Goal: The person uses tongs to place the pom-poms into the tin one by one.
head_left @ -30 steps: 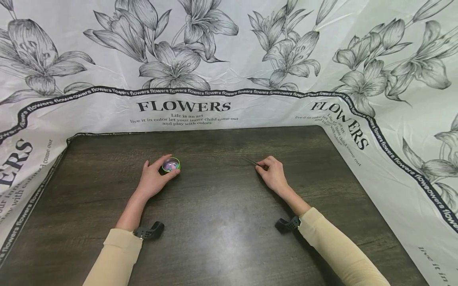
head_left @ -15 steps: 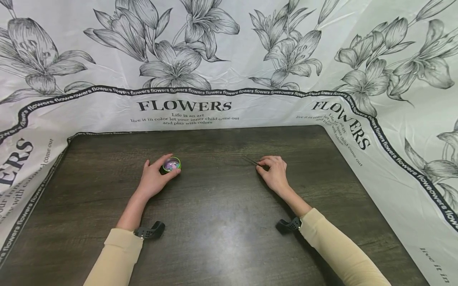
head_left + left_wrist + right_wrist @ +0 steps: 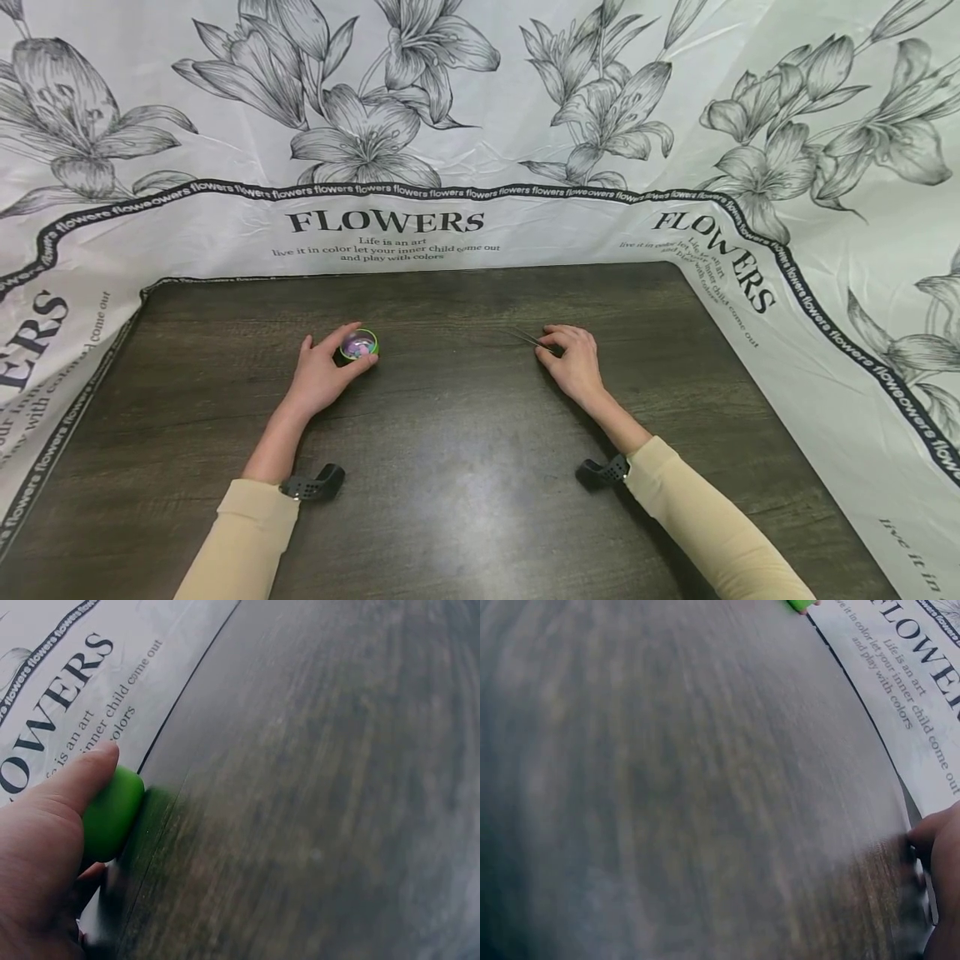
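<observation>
On the left part of the table, my left hand (image 3: pixel 324 373) grips a small round green cup (image 3: pixel 375 343) between thumb and fingers. Purple, pink and teal show inside the cup, but what makes these colours is too small to tell. The left wrist view shows the thumb pressed along the cup's smooth green wall (image 3: pixel 114 814). Over to the right, my right hand (image 3: pixel 574 362) pinches thin metal tweezers (image 3: pixel 525 337), whose prongs point to the far left, toward the cup's side. Only a sliver of the tweezers appears in the right wrist view, mostly hidden by the hand.
A dark wood-grain table (image 3: pixel 450 433) lies under both hands. White cloth (image 3: pixel 525 233) printed with flowers and lettering hangs along its back and sides. Each wrist wears a black strap, such as the left strap (image 3: pixel 313 483).
The left hand and cup stay in place. The right hand's fingers have shifted slightly on the tweezers, and the hand stays over the same spot.
</observation>
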The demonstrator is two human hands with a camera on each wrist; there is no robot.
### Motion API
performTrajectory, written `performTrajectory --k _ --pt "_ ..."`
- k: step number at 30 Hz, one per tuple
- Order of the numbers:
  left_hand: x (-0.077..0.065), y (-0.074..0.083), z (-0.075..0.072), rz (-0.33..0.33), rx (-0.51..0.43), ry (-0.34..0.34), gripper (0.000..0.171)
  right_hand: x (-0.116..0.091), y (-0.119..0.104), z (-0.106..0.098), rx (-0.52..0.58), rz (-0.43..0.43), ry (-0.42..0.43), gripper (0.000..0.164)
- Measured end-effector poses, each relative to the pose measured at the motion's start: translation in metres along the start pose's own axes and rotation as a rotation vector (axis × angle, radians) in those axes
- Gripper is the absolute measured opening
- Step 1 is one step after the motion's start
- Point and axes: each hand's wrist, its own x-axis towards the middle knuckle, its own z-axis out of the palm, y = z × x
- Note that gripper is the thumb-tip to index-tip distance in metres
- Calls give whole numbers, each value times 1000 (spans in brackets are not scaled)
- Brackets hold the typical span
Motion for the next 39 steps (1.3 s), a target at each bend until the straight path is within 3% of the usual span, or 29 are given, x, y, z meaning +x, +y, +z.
performTrajectory --k 17,29,35,39 --pt "5 0 -4 31 16 -26 77 -3 -3 0 7 56 10 15" --pt "5 1 -4 13 47 -21 90 1 -9 -7 3 93 -86 66" --pt "7 1 -5 22 43 -23 89 9 -13 -14 -10 111 -164 80" --pt "6 2 -9 10 17 -56 80 13 -19 -18 -85 75 -192 80"
